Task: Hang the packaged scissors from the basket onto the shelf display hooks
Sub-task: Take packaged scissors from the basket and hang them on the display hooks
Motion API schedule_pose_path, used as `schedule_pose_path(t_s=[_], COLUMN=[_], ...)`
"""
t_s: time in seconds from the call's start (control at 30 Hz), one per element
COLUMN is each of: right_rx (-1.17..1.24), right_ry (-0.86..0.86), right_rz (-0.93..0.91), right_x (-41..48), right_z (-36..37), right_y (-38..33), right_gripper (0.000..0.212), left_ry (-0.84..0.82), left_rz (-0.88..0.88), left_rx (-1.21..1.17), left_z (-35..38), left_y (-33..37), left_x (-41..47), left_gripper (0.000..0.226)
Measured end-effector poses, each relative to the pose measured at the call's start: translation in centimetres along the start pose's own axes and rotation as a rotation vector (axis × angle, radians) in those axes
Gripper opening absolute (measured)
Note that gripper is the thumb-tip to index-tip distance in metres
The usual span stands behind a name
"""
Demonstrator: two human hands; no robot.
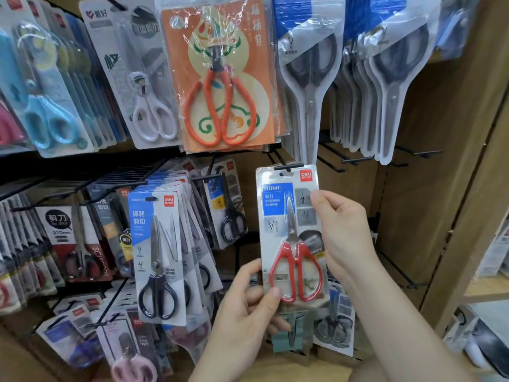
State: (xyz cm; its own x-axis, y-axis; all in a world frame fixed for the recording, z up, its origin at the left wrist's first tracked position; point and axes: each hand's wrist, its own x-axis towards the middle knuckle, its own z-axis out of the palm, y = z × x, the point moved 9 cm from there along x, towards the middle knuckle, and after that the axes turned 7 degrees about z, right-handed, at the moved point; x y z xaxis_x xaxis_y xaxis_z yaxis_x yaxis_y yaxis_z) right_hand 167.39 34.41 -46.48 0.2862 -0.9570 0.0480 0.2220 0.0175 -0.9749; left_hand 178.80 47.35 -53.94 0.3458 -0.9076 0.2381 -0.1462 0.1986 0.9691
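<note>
Shelf hook [288,167]; red-handled scissors pkg [289,216] in L hand [248,301], R hand [343,232].

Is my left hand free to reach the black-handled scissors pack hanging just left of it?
Probably not yet: the left hand pinches the red-handled pack at its lower corner. The black-handled pack hangs beside it with nothing between.

One head-worn wide-angle view looks forward and slightly down at the shelf [407,188] from close range; the left hand [245,312] and right hand [344,238] enter from below, holding a pack [275,230].
</note>
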Motion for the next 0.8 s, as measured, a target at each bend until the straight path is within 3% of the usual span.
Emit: schedule_pose_path(t_s=[0.33, 0.57, 0.8], right_rx=[-0.084, -0.125, -0.125], right_ry=[-0.005, -0.078, -0.023], right_rz=[0.031, 0.112, 0.168], right_x=[0.7, 0.8, 2.5], right_z=[0.0, -0.1, -1.0], right_y=[0.7, 1.5, 1.9], right_gripper=[0.031, 0.028, 0.025], left_ry=[0.042, 0.067, 0.087], left_rz=[-0.077, -0.083, -0.117], left_rx=[-0.062, -0.013, 0.074], left_z=[-1.1, -1.7, -0.9], left_y=[-1.3, -1.6, -1.4], left_x=[-0.5, -0.4, 0.2], left_gripper=[0.014, 0.025, 0.031])
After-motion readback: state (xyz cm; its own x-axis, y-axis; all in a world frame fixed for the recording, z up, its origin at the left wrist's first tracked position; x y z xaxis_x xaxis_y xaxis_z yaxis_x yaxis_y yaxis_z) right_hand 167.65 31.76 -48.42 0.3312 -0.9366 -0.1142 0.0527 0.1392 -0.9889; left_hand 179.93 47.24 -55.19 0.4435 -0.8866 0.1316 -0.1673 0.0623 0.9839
